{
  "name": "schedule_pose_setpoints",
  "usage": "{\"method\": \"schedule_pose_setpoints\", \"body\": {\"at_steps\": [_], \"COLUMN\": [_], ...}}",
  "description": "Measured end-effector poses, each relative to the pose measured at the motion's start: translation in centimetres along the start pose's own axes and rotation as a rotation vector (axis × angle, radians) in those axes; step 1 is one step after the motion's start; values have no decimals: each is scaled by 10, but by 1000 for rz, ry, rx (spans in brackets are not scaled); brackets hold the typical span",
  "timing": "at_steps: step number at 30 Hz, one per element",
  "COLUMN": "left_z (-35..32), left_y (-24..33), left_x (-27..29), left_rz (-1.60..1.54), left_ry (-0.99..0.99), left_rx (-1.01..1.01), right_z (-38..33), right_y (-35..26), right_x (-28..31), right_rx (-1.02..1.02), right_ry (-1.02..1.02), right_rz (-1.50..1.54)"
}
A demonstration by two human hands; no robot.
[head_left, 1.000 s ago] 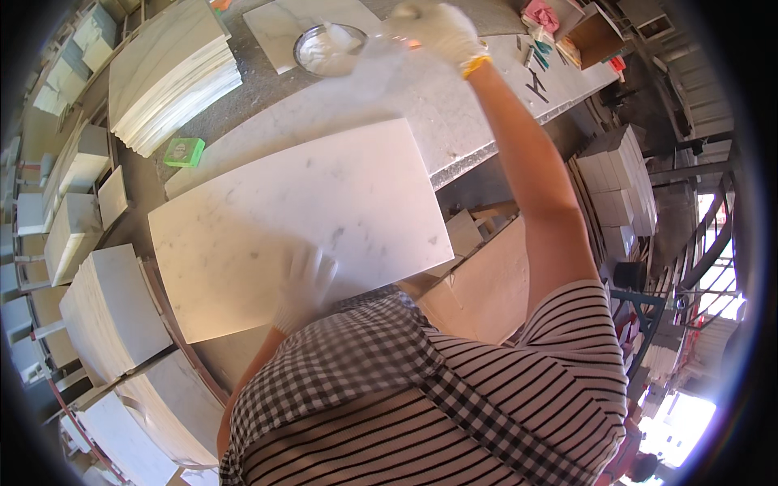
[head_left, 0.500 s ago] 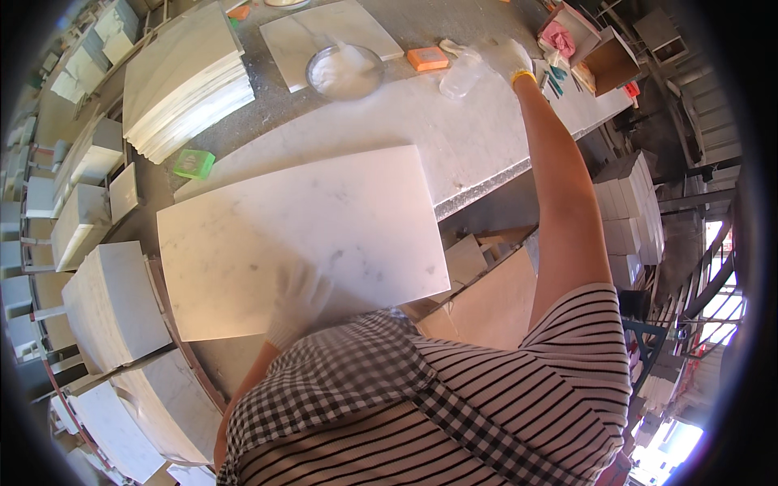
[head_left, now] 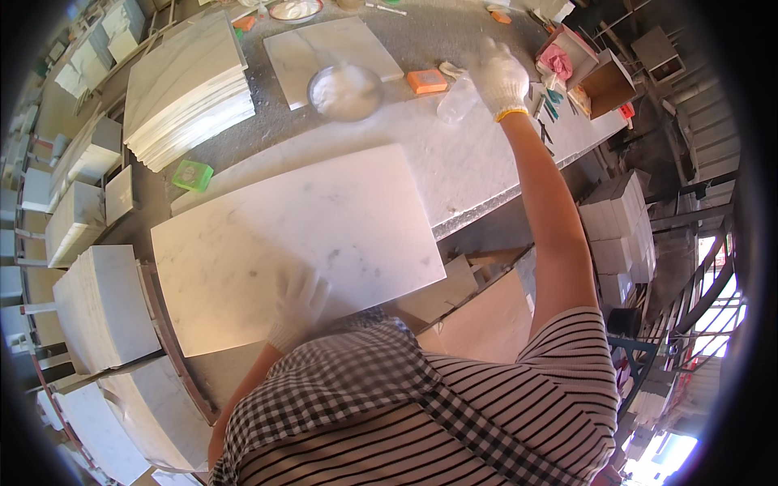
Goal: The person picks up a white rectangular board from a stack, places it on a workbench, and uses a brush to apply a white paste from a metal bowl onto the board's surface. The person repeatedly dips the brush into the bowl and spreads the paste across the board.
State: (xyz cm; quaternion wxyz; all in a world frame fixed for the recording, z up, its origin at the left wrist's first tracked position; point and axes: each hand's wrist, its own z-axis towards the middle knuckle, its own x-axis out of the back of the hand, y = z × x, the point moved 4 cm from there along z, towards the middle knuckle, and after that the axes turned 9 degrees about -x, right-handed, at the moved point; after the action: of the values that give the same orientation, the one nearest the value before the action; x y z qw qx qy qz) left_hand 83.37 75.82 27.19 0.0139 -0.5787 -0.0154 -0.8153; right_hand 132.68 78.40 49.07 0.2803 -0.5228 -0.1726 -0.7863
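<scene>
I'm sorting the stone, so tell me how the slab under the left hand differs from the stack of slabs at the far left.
The slab lies single and flat on the bench; the stack holds many thin slabs piled together. The gloved left hand rests on the slab; nothing touches the stack. The stack shows grey streaks, the slab only faint marks. Both are white, rectangular stone.

The large marble slab [head_left: 296, 243] lies on the table [head_left: 454, 162], nearest the person. Behind it sits the metal bowl [head_left: 347, 91], with a smaller slab [head_left: 328, 53] behind that. Left of the bowl lies a stack of slabs [head_left: 190, 93]; right of it, a small block [head_left: 427, 80] and a plastic bottle [head_left: 456, 99].
</scene>
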Motion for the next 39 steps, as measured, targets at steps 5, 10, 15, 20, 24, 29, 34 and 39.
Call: {"method": "schedule_pose_setpoints", "body": {"at_steps": [5,10,15,20,24,29,34,39], "left_z": [9,15,19,21,22,25,24,22], "left_y": [-5,-10,-13,-13,-12,-12,-12,-13], "left_x": [-4,1,4,6,5,7,7,7], "left_rz": [-47,-158,-198,-152,-121,-110,-101,-105], "left_ry": [-89,-110,-129,10,0,-51,-28,-28], "left_rx": [66,126,154,128,140,145,142,136], "right_z": [-25,-29,-29,-21,-13,-6,-11,-13], "right_y": [-52,-99,-130,-142,-134,-114,-103,-97], "right_x": [-21,-74,-100,-126,-133,-137,-183,-212], "right_rx": [263,347,373,363,347,286,377,423], "right_ry": [-191,-291,-290,-350,-372,-375,-352,-372], "right_rz": [211,172,122,27,44,116,235,354]}}
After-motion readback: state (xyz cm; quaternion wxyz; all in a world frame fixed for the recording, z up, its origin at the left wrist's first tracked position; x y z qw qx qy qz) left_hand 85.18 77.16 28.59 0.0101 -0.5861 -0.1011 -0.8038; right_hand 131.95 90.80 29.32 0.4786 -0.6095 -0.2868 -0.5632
